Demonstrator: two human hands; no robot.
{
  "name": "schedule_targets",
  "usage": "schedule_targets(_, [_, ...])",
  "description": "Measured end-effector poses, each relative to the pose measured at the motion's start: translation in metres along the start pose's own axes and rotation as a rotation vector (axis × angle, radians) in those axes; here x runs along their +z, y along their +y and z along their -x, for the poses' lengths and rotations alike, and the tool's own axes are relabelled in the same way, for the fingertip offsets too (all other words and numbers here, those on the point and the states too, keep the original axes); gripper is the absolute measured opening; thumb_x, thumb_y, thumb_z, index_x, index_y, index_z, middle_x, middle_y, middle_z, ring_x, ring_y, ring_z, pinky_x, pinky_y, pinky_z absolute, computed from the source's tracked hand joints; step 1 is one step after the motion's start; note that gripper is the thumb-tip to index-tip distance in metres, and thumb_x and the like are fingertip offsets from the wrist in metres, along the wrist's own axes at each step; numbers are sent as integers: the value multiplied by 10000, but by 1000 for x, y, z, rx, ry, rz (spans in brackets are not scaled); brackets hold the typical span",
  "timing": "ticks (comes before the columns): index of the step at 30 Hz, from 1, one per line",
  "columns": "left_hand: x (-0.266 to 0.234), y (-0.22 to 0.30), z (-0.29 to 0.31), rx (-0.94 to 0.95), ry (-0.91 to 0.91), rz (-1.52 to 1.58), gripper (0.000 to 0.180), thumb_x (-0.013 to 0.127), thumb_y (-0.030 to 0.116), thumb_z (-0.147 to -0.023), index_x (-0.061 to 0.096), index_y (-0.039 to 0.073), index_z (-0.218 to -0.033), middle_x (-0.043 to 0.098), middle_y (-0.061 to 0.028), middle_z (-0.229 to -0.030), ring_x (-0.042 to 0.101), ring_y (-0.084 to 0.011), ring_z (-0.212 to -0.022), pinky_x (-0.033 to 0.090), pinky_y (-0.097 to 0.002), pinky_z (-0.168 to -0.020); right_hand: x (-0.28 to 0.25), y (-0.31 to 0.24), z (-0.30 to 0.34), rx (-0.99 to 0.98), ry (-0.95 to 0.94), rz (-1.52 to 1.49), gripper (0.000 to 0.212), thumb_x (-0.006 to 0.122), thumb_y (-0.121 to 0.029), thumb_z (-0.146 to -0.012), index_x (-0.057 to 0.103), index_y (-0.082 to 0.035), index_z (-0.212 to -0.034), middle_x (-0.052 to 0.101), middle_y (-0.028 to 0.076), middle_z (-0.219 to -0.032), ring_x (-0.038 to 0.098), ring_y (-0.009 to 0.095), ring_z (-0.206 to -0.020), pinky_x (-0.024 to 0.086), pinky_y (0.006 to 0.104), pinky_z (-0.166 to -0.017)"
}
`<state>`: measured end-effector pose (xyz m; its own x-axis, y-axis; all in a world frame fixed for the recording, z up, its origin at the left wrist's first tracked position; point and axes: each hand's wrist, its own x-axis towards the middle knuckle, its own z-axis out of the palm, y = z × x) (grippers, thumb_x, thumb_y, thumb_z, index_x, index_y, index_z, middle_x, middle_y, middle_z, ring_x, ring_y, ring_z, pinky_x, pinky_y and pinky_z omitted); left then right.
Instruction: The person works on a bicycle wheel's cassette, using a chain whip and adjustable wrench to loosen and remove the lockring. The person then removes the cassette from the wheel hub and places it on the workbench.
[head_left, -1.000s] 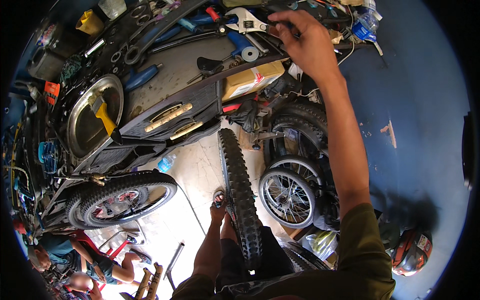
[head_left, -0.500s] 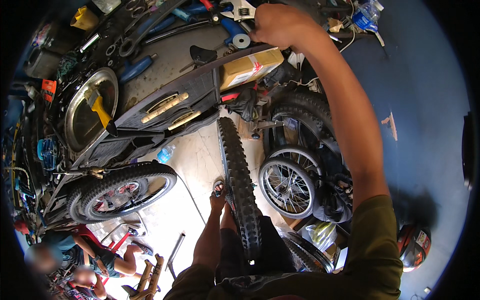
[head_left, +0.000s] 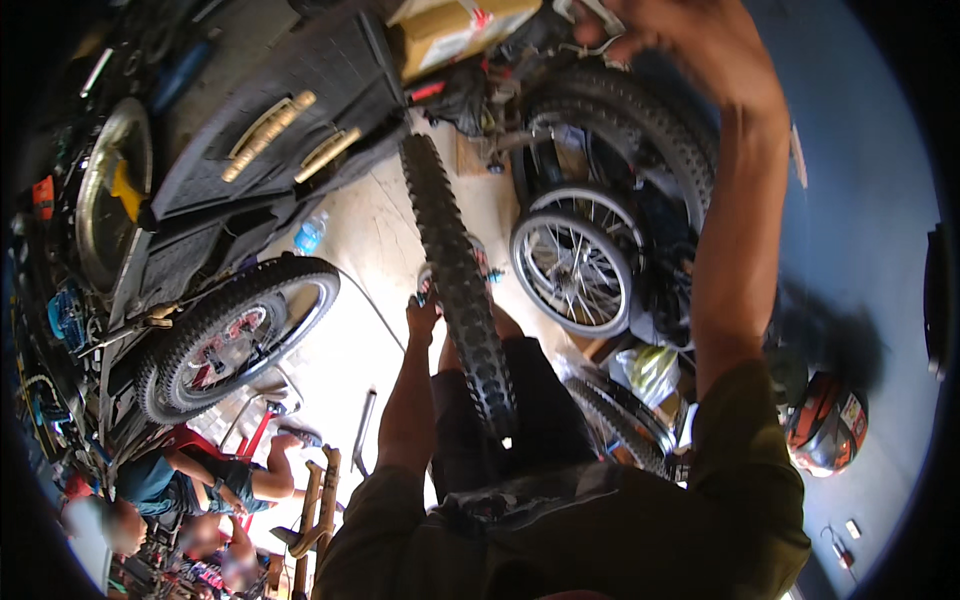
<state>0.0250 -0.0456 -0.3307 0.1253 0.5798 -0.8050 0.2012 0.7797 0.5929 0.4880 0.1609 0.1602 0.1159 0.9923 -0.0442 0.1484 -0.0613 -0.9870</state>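
Observation:
A bicycle wheel with a knobbly black tyre [head_left: 455, 270] stands upright, edge-on to me, in front of my body and between my legs. My left hand [head_left: 422, 318] is closed low at the left side of this wheel, its fingertips partly hidden by the tyre. At the upper right my right arm reaches out, and my right hand [head_left: 690, 45] is above the tyres by the blue wall, apart from the wheel. Motion smears its fingers, and I cannot make out anything in them. A yellow-brown box [head_left: 465, 40] lies just left of that hand.
A dark workbench panel with pale handles [head_left: 268, 135] and a metal basin [head_left: 112, 190] fill the upper left. Wheels [head_left: 240, 335] lean at left, spoked wheels [head_left: 570, 270] at right. Other people [head_left: 200, 480] sit lower left by a bare frame [head_left: 318, 505]. A helmet [head_left: 828, 425] hangs right.
My right hand has left the tools on the workbench and come toward the right. My view has tilted down, so the bench sits higher in the picture. The left hand stays at the wheel.

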Motion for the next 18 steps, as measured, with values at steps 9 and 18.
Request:
schedule_targets(9, [-21, -12, 4, -3, -28, -39, 333, 578, 308, -1054, 592, 5, -1192, 622, -159, -1078, 655, -238, -888, 546, -397, -667, 76, 254, 191, 664, -9, -328, 361, 676, -178, -984, 654, -71, -1328, 683, 44, -1056, 638, 124, -908, 549, 297, -783])
schedule_targets(18, [-39, 34, 22, -23, -263, -87, 378, 518, 271, -1080, 540, 44, -1382, 555, -152, -1352, 643, -262, -1137, 566, -421, -887, 166, 466, 300, 572, -67, 269, 286, 856, -205, -859, 764, -101, -1108, 683, 121, -1111, 683, 260, -1006, 591, 362, -863])
